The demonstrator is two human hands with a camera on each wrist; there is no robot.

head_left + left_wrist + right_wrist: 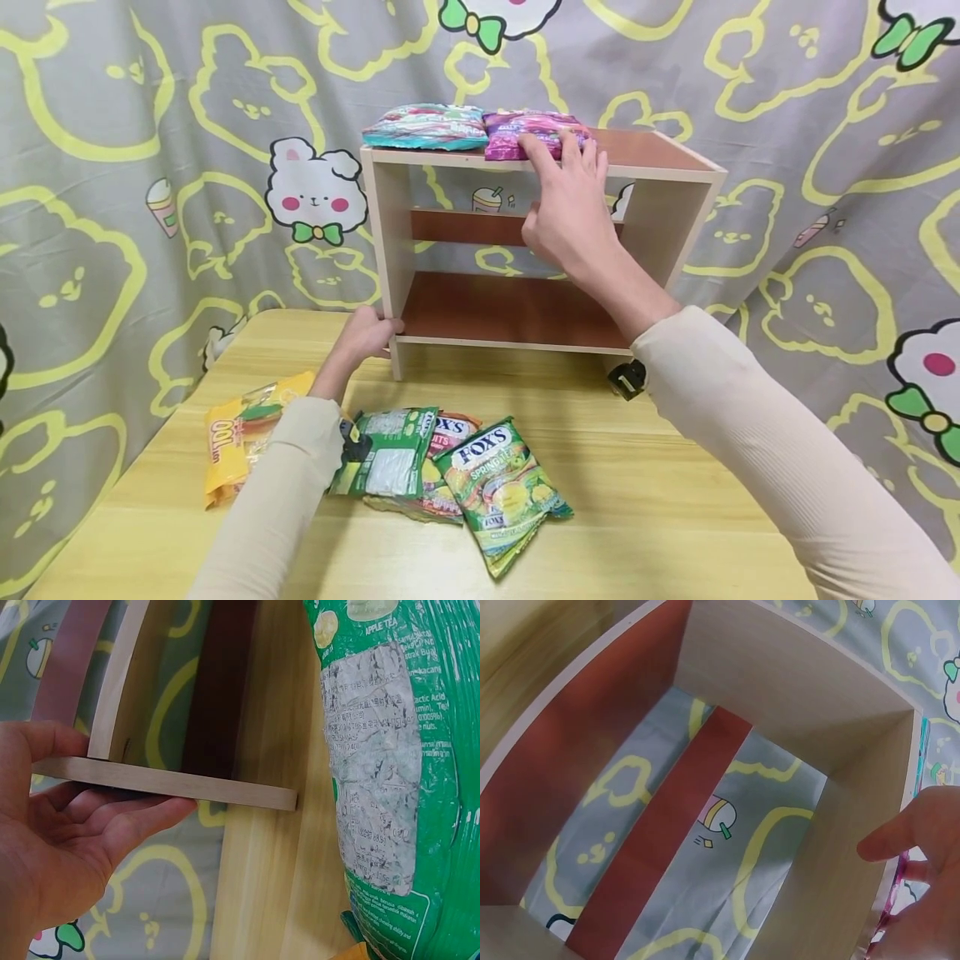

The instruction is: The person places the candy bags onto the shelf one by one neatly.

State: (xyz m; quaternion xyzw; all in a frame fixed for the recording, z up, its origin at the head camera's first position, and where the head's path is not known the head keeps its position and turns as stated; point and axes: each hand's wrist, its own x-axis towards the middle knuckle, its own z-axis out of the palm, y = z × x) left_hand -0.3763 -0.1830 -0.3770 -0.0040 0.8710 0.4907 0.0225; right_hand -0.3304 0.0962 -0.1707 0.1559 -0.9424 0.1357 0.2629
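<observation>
A small wooden shelf [517,310] with brown boards and pale edges stands on the table. My left hand [367,333] grips its left side panel low down; in the left wrist view, the thumb is inside and the fingers [142,825] lie along the outer face. On the top board is a purple-pink candy bag [504,137], touched by the fingertips of my right hand [573,212]. The thumb of that hand is below the board's front edge. A teal and red candy bag [427,127] lies on the top board, to the left of the purple one.
On the table lie a green Fox's bag [491,483], a green bag with its back up [393,454], a red Fox's bag [450,429] partly under them, and a yellow bag [228,442]. A black object [627,379] is near the shelf's right foot. A patterned curtain [225,100] hangs behind.
</observation>
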